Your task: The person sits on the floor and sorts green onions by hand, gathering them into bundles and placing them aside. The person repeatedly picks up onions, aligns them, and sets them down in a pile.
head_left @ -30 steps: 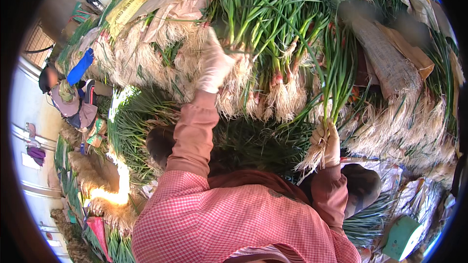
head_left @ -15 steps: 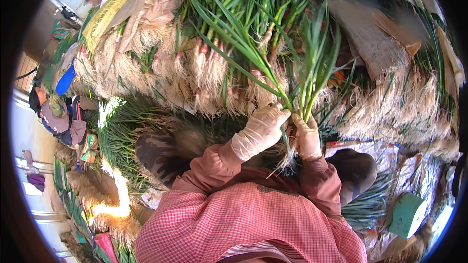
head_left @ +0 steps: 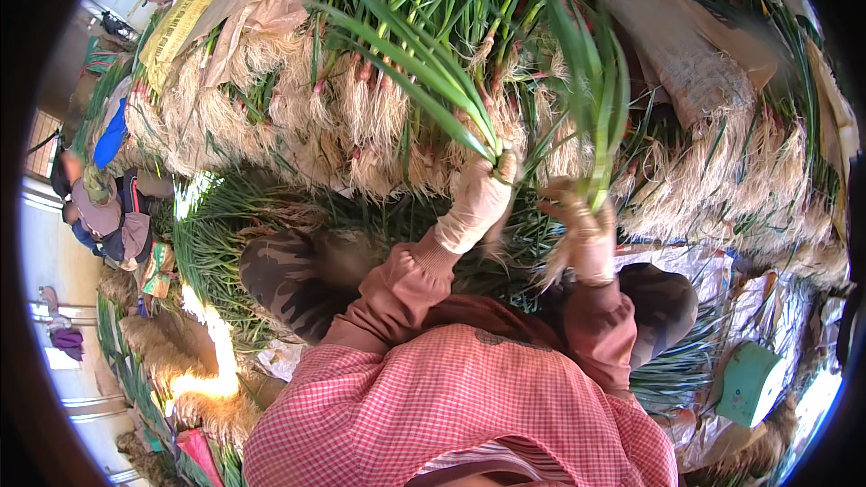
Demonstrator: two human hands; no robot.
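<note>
Over on the far left, a co-worker (head_left: 99,207) sits low beside the wall, and a blue sheet (head_left: 110,133) lies at the near end of the long heap of rooted plants (head_left: 374,126). Moving along, a yellow sack (head_left: 185,22) covers some of the leaves, pale roots hanging thick below it. Loose green plants (head_left: 225,239) spread lower down, next to the wearer's camouflage-patterned leg (head_left: 275,280).

Now the middle, and here's the change! The two gloved hands, nearly meeting half a second ago, are apart, with a clear gap between them. The left hand (head_left: 478,203) is up and away to the left, closed around the lower stems of a few leafy stalks (head_left: 437,90), their long leaves slanting up and left in front of the heap.

Across the gap, the right hand (head_left: 586,239) has its own fuller bunch (head_left: 603,117), leaves standing nearly upright, pale roots trailing at the hand's left side. It grasps the stem bases, though blur hides just how the fingers sit. So what was brought together now stands as two separate lots, one per hand.

Further right, brown sacking (head_left: 677,54) drapes over more plants, and a green box (head_left: 750,383) sits tilted lower down.
</note>
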